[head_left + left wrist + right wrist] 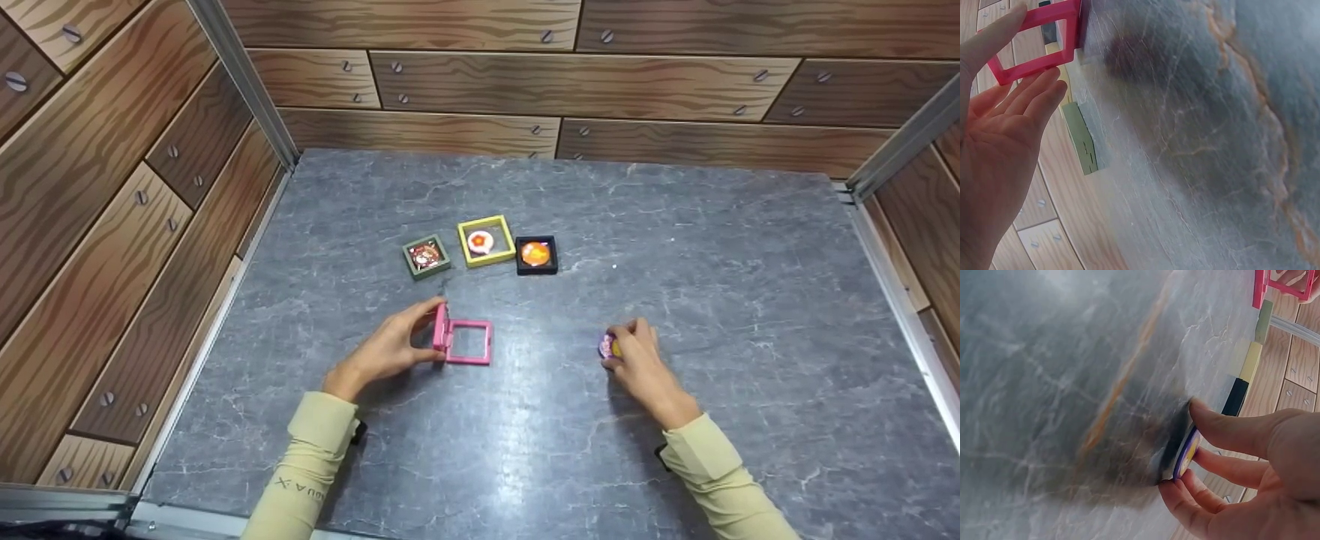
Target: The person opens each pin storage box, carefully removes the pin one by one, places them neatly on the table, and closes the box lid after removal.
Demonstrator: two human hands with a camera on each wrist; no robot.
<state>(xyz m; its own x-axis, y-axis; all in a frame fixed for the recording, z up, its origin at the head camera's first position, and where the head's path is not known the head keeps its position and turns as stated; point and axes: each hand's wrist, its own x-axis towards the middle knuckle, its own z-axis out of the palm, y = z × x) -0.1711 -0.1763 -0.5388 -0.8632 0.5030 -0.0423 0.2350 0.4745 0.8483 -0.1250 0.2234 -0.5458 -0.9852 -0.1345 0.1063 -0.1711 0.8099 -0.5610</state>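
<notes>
Three boxes (491,262) lie on the tabletop (555,420) behind the hinged case (448,342), the disc (606,346) to its right.

Booth-like enclosed workspace, with grey marbled tabletop (712,262), plank-patterned walls (480,82), metal corner posts (244,82).

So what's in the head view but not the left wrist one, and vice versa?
Only head: right-hand grip holding a purple-edged badge, plus round designs inside the yellow frame and black frame.
Only left wrist: the palm of the left-hand grip and dark marks on the green frame's side.
Both: that grip holding the pink frame, the other frames, tabletop and wood-patterned walls.
</notes>
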